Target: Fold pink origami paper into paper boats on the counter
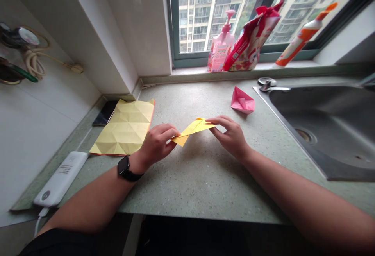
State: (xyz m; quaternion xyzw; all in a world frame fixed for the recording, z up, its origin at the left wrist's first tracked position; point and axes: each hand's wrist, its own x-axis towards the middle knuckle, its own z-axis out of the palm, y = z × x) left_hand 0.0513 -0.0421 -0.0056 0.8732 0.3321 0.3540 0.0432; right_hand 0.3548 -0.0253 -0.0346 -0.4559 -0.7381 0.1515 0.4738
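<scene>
A folded yellow paper [191,129] hangs just above the speckled counter [202,174], held at both ends. My left hand [156,142], with a black watch on its wrist, pinches the paper's lower left tip. My right hand [230,133] pinches its upper right end between thumb and fingers. A finished pink paper boat [241,101] rests on the counter beyond my right hand. A creased yellow sheet [125,128] lies flat to the left of my left hand.
A steel sink [328,127] fills the right side. On the windowsill stand a pink pump bottle [220,47], a red bag [252,39] and an orange-capped bottle [304,35]. A dark phone [104,113] and a white power bank [60,179] lie at the left.
</scene>
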